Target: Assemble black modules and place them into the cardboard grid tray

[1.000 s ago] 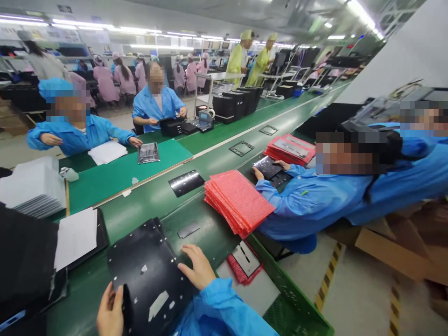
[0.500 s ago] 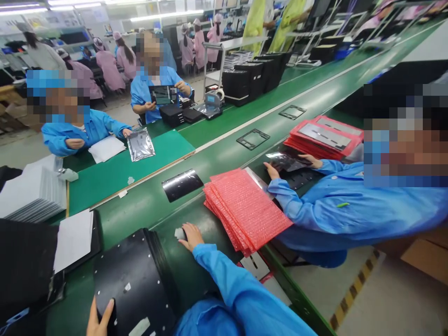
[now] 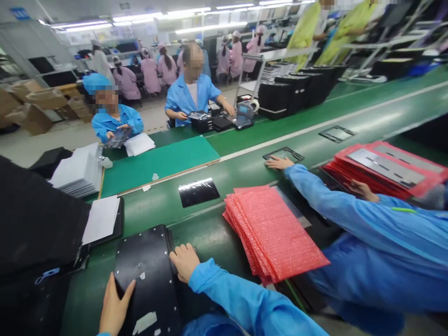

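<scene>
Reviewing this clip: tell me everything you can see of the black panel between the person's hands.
The black panel is a long, dull black sheet, plastic or metal, dotted with small pale spots along its edges, with pale patches near its lower end. It lies flat on the green belt. The left hand touches its left edge, the right hand its right edge.

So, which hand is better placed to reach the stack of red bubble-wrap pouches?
Probably the right: the right hand rests at the edge of the black perforated panel, beside the stack of red bubble-wrap pouches. The left hand is at the panel's other edge, farther off.
</scene>
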`<state>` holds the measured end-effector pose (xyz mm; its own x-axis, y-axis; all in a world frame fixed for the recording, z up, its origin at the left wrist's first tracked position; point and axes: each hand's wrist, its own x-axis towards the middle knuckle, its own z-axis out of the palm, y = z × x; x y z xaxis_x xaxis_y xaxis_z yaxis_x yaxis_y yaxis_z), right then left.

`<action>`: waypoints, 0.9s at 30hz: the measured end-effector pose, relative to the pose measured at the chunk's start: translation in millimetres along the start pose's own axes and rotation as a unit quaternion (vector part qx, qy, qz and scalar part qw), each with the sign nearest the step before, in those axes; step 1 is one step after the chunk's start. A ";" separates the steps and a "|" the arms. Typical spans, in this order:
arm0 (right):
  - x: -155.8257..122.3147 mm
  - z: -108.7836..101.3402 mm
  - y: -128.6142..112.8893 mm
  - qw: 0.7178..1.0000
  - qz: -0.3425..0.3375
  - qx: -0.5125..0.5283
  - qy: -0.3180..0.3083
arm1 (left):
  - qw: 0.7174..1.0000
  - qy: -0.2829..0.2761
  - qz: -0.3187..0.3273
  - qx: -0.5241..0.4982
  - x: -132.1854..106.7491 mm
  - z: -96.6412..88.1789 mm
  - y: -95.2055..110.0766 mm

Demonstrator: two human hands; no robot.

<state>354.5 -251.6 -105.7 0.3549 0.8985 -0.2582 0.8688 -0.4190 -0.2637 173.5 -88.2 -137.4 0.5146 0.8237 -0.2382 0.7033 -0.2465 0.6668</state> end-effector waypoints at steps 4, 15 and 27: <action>4.3 -4.1 5.0 0.999 0.007 0.003 -0.052 | 0.974 -0.034 0.100 0.202 -45.8 49.9 43.8; 6.4 15.5 54.5 0.969 0.179 0.171 -0.018 | 0.967 -0.035 -0.026 -0.252 -56.4 -48.2 58.1; -2.5 107.2 -27.5 0.784 0.160 0.594 0.084 | 0.870 -0.072 -0.219 -0.435 -13.2 -16.2 -25.1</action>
<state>292.7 -256.3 -197.4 0.6162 0.6857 -0.3874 -0.1733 -0.3617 -0.9160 141.1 -84.7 -139.6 0.3915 0.6532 -0.6481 0.2416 0.6067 0.7574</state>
